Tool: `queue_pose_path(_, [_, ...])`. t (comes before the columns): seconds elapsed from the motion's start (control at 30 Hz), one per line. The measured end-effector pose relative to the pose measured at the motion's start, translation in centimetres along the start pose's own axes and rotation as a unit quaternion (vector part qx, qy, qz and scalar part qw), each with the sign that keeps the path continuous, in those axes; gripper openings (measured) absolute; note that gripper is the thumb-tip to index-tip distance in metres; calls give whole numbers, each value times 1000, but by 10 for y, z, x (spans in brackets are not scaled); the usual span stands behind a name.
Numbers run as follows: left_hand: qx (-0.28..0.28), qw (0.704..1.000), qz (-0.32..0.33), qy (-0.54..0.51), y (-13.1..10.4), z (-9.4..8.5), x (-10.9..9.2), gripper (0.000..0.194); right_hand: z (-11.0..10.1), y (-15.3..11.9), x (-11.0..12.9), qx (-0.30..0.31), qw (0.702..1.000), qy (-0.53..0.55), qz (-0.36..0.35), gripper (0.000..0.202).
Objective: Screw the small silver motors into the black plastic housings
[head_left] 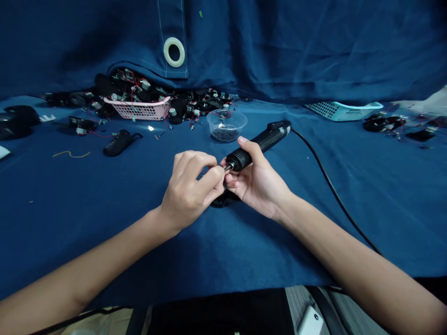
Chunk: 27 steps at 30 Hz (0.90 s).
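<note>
Black part [223, 202] on blue surface [146, 274], just under both hands, partly hidden. Left hand's [192, 184] fingers pressed together at the bit's [229, 166] tip, what they pinch too hidden to tell; right hand [260, 179] nearer the body of the driver [267, 141], gripping its front end, long axis running from left fingertips away and rightward, cup [213, 124] just beyond.

Carrying, on the blue cloth [115, 195], a pink basket [139, 110] amid dark wired parts [81, 124], a clear bowl [226, 121] of tiny dark bits [225, 135], a turquoise basket [352, 114]; bearing centrally a black piece [223, 200], partly hidden.
</note>
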<state>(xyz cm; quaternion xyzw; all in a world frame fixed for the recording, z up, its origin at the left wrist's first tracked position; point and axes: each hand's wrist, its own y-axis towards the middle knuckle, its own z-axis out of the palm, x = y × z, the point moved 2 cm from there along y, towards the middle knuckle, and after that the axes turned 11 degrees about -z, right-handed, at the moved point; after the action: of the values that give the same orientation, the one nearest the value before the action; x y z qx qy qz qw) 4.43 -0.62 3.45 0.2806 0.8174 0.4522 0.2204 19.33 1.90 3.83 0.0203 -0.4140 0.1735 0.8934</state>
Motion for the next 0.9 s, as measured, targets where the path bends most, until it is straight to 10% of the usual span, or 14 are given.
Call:
queue_pose_path(0.53, [110, 977, -139, -114, 1, -10, 1, 29, -2, 3, 18, -102, 991, -41, -81, 29])
queue_pose_path(0.9, [348, 905, -204, -135, -12, 7, 11, 30, -26, 9, 40, -76, 959, -226, -151, 27])
